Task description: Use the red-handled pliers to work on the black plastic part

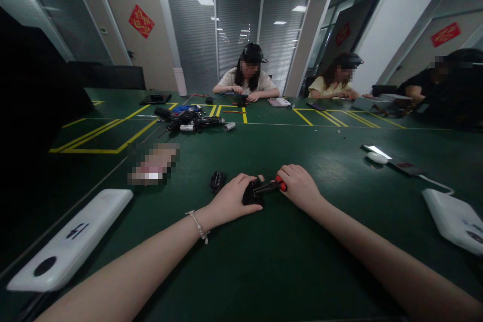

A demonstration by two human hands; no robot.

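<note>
My left hand [231, 200] is curled over a small black part [252, 195] and presses it onto the green table [264, 261]. My right hand [298, 186] is closed round the red-and-black handle of a screwdriver [272, 187], whose dark shaft points left into the black part. A second small black piece [218, 180] lies loose on the table just left of my left hand. A beaded bracelet sits on my left wrist.
A white power bank [71, 239] lies at the near left, another white device [455, 219] with a cable at the near right. A phone [392, 158] and white mouse [377, 157] lie to the right. Black tools [188, 119] are heaped further back. Three people work across the table.
</note>
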